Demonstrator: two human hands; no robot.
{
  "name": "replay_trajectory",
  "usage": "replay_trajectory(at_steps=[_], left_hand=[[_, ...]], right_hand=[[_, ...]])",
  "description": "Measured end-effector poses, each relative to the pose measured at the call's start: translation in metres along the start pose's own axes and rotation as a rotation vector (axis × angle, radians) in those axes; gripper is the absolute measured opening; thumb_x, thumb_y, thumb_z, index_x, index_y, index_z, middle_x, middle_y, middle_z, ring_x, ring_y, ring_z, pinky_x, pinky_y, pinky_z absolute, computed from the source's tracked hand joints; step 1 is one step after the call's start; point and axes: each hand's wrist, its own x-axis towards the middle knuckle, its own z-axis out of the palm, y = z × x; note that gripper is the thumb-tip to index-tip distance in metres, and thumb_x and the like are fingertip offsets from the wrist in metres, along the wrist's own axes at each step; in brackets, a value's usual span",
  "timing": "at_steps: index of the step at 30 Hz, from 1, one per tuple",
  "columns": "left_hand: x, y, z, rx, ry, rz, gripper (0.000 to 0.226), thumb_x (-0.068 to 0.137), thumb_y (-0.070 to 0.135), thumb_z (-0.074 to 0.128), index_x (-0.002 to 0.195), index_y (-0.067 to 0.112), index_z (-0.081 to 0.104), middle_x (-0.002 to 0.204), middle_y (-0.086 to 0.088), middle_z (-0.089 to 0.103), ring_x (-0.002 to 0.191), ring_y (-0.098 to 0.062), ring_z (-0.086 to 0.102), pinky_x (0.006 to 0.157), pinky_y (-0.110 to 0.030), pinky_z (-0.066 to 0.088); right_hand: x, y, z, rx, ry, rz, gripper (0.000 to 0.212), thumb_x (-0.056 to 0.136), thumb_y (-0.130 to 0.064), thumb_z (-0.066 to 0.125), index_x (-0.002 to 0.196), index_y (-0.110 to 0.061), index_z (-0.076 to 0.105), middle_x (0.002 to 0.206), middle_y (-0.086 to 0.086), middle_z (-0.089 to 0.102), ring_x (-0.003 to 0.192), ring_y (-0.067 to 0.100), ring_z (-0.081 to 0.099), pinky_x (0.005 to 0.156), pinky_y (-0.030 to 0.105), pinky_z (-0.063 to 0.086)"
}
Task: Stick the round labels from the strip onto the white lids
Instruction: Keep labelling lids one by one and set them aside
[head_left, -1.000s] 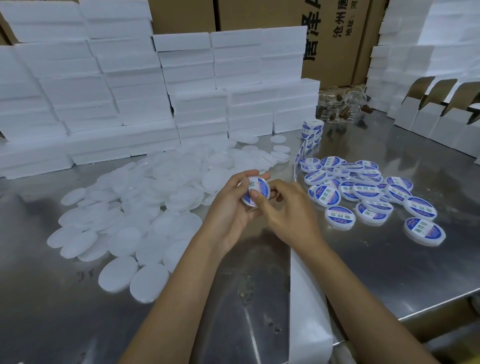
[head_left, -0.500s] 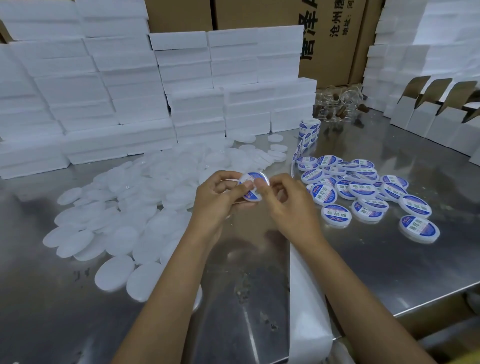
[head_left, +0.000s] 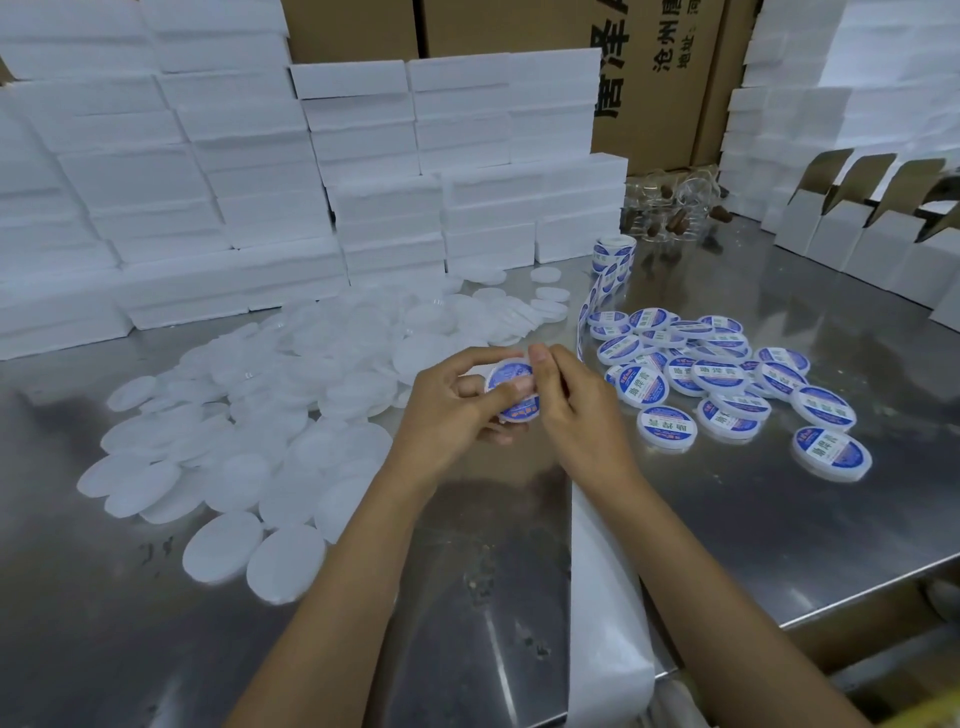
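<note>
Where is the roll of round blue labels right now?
The roll of round blue labels stands far right of centre on the steel table, behind the labelled lids.

Labelled lid (head_left: 511, 389) tilted, held above table; plain white lids (head_left: 270, 415) heaped left

Labelled lids (head_left: 719, 375) lying on the steel table (head_left: 779, 519): about 25, overlapping, exact count unclear. Labelled lid in hand (head_left: 511, 391): 1. Plain white lids (head_left: 291, 395): too many and too heaped to count, well over 50. Label roll (head_left: 614, 255): 1. Hands: 2. Open white cartons (head_left: 841, 228) at right: at least 4. Stacked white boxes (head_left: 208, 171): dozens.
</note>
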Motion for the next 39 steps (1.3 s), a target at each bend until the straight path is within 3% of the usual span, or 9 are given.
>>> replay_trajectory(at_steps=[7,11,14,18,22,25,30,35,39], left_hand=[[0.001,-0.001,0.001,0.01,0.227,-0.01,0.025,0.098,0.037,0.063,0.091,0.019,0.079,0.075,-0.005,0.076,0.052,-0.024,0.07,0.051,-0.025,0.058],[0.001,0.0,0.001,0.015,0.129,-0.014,0.027,0.102,0.034,0.058,0.118,0.02,0.074,0.084,-0.002,0.078,0.056,-0.02,0.071,0.051,-0.023,0.056],[0.0,0.0,-0.001,-0.029,-0.021,-0.054,0.041,0.101,0.031,0.061,0.141,0.035,0.056,0.108,0.006,0.077,0.08,-0.023,0.077,0.059,-0.031,0.062],[0.001,-0.003,0.001,0.039,-0.022,-0.115,0.043,0.1,0.034,0.062,0.142,0.038,0.051,0.105,0.014,0.077,0.082,-0.022,0.077,0.061,-0.035,0.063],[0.004,-0.005,0.0,0.013,0.053,-0.162,0.03,0.102,0.032,0.059,0.132,0.029,0.062,0.1,0.006,0.078,0.073,-0.026,0.076,0.054,-0.032,0.06],[0.004,-0.005,-0.002,0.02,0.108,-0.172,0.025,0.105,0.03,0.054,0.127,0.025,0.064,0.097,0.004,0.078,0.072,-0.026,0.076,0.054,-0.031,0.06],[0.007,-0.002,-0.008,-0.033,0.253,-0.136,0.024,0.107,0.018,0.045,0.117,0.018,0.067,0.089,-0.001,0.079,0.062,-0.022,0.073,0.049,-0.031,0.058],[0.012,-0.002,-0.025,-0.142,0.528,-0.087,0.031,0.103,0.004,0.037,0.103,0.016,0.066,0.071,0.001,0.076,0.057,-0.02,0.071,0.047,-0.027,0.057],[0.016,-0.004,-0.038,-0.184,0.663,-0.079,0.033,0.099,-0.001,0.036,0.094,0.012,0.066,0.078,-0.009,0.072,0.06,-0.02,0.071,0.049,-0.024,0.055]], right_hand=[[-0.003,0.001,0.0,-0.222,-0.108,-0.034,0.059,0.099,-0.051,0.049,0.061,-0.007,0.046,0.047,-0.003,0.037,0.05,0.011,0.034,0.052,0.031,0.027],[0.003,0.001,-0.006,-0.07,-0.128,0.053,0.056,0.101,-0.046,0.049,0.063,-0.006,0.051,0.048,-0.007,0.034,0.052,0.011,0.033,0.056,0.033,0.029],[0.01,0.004,-0.016,-0.05,0.047,0.119,0.054,0.102,-0.046,0.047,0.058,-0.015,0.043,0.046,-0.008,0.036,0.052,0.011,0.033,0.054,0.033,0.028],[0.027,0.021,-0.038,0.001,0.375,0.386,0.059,0.106,-0.042,0.039,0.064,-0.004,0.055,0.058,0.005,0.054,0.056,0.02,0.045,0.057,0.032,0.035],[0.042,0.042,-0.059,0.006,0.43,0.626,0.056,0.107,-0.035,0.037,0.091,0.01,0.066,0.078,0.018,0.061,0.071,0.03,0.052,0.07,0.042,0.047],[0.048,0.049,-0.063,-0.023,0.453,0.651,0.056,0.107,-0.036,0.036,0.094,0.008,0.068,0.083,0.016,0.064,0.077,0.032,0.059,0.075,0.044,0.05],[0.051,0.054,-0.059,-0.11,0.444,0.641,0.048,0.104,-0.033,0.044,0.063,-0.009,0.052,0.061,0.004,0.051,0.057,0.02,0.046,0.054,0.031,0.031],[0.044,0.045,-0.053,-0.188,0.444,0.459,0.025,0.1,-0.021,0.045,0.096,-0.006,0.065,0.078,0.0,0.06,0.07,0.015,0.054,0.064,0.028,0.035],[0.021,0.015,-0.025,-0.159,0.239,0.089,0.012,0.095,-0.017,0.054,0.088,-0.015,0.064,0.069,-0.008,0.062,0.068,0.003,0.057,0.059,0.017,0.041]])
